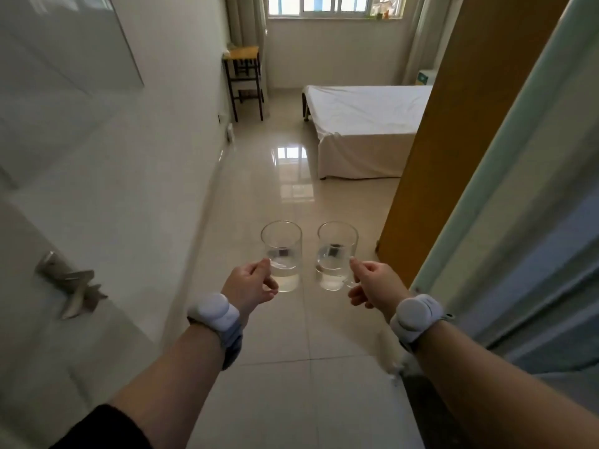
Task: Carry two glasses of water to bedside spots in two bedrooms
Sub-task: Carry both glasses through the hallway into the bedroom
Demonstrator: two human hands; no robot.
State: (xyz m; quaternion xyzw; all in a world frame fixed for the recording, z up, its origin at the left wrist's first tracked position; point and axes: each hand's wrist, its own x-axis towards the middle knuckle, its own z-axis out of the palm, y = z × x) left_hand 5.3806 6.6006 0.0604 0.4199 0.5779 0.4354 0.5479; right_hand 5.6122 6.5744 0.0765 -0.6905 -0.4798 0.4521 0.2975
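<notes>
The left hand (249,285) pinches the left glass (281,254) and the right hand (372,283) pinches the right glass (337,254). Both glasses are upright, side by side and part full, at a bedroom doorway. The bed (363,124) lies ahead right. The small surface (243,53) stands far ahead left, probably easier for the left hand to reach.

Glossy beige tile floor (291,367), shiny enough that the window (334,4) at the far end reflects in it. Soft daylight comes in from there. Pale curtains (244,21) hang on either side of it. A low bed (366,118) with a plain white sheet sits on the right, and a small wooden-top table (243,53) with dark legs stands against the left wall (155,124). There's a white door (39,351) with a metal handle (69,283) close on the left, and an orange-brown panel (431,140) close on the right.
</notes>
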